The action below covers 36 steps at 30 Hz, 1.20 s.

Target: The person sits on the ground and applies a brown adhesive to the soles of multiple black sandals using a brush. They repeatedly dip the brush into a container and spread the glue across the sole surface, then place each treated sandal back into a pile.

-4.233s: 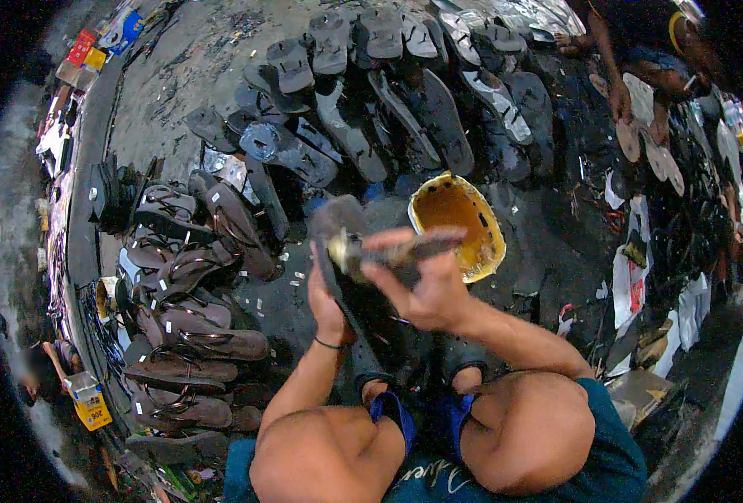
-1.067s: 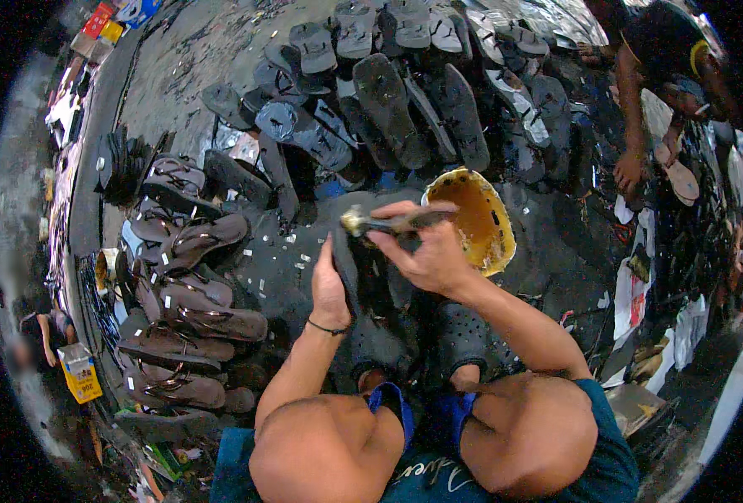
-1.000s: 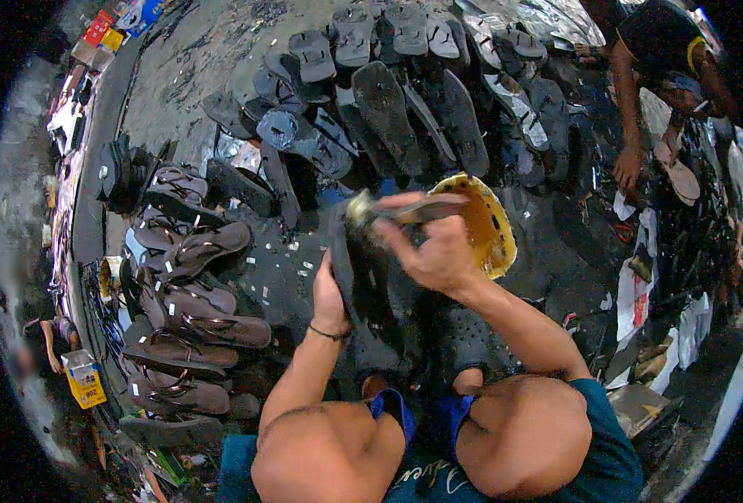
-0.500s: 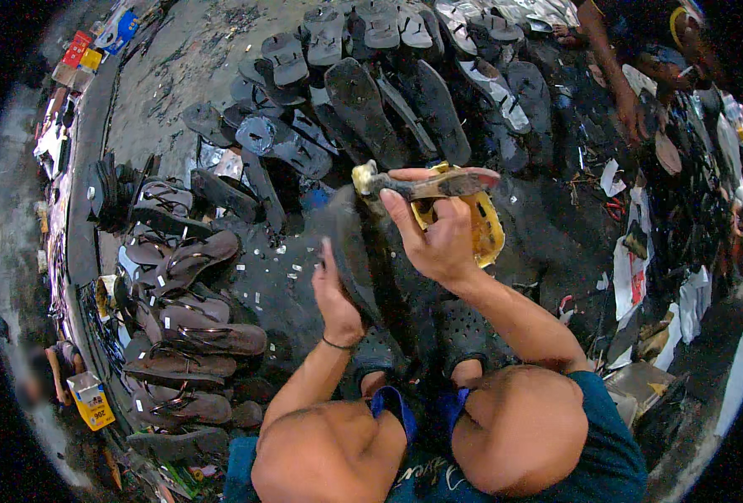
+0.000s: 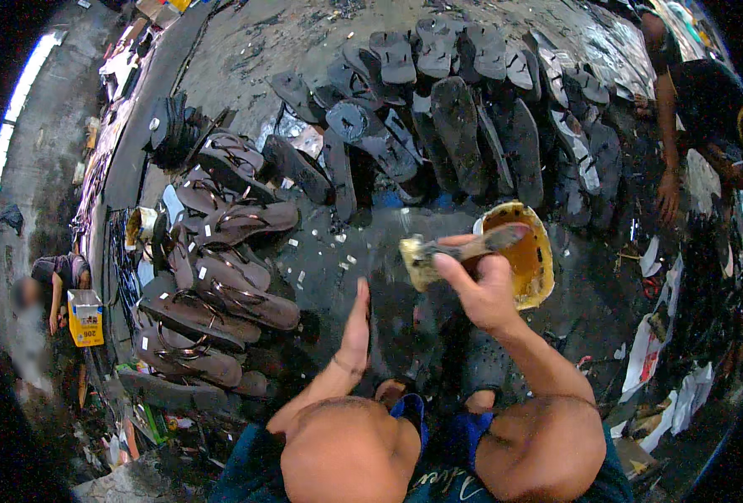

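I see the yellow tub (image 5: pixel 536 282) just beside the right hand (image 5: pixel 490 292). The left (image 5: pixel 357 331) is flat, gripping nothing I can make out. The right is clamped on the brush (image 5: pixel 482 246), probably light and stiff-handled, its crusted tip (image 5: pixel 419 266) tacky; I'd hold mid-handle.

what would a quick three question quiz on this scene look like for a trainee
1. Which hand holds the brush?
2. Where do the brown strapped sandals lie? a) to the left of the yellow bowl b) to its right c) inside it
3. True or false: the brush head is outside the bowl.

Key:
1. The right hand.
2. a
3. True; it shows to the left of the bowl's rim.
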Tool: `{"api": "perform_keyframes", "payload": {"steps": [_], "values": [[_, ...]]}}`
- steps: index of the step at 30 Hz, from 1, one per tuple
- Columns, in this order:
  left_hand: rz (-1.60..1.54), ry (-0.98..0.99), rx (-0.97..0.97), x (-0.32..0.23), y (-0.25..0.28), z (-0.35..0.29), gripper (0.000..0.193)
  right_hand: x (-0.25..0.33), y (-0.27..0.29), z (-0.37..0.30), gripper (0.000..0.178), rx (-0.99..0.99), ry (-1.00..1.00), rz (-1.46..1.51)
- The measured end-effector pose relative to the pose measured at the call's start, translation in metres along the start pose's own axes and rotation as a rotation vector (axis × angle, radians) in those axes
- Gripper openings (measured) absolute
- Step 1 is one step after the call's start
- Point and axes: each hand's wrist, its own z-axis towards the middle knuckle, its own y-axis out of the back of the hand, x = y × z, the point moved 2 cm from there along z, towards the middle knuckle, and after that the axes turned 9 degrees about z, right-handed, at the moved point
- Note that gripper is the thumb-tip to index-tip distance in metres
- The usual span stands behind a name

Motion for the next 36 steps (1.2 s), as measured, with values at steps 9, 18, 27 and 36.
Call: {"api": "perform_keyframes", "payload": {"steps": [9,18,27,36], "values": [[0.042,-0.275,0.089,-0.049,-0.055,0.065,0.07,0.008,0.003,0.009,0.016,-0.073,0.19,-0.174],[-0.089,-0.177,0.15,-0.064,-0.056,0.064,0.073,0.011,-0.006,-0.011,0.022,-0.003,0.493,-0.348],[-0.17,-0.258,0.215,-0.051,0.016,0.09,0.064,0.009,-0.043,-0.012,0.023,0.329,0.24,-0.371],[-0.449,-0.554,-0.114,-0.245,0.045,0.162,0.066,-0.019,-0.002,-0.016,0.022,0.076,0.085,-0.347]]}}
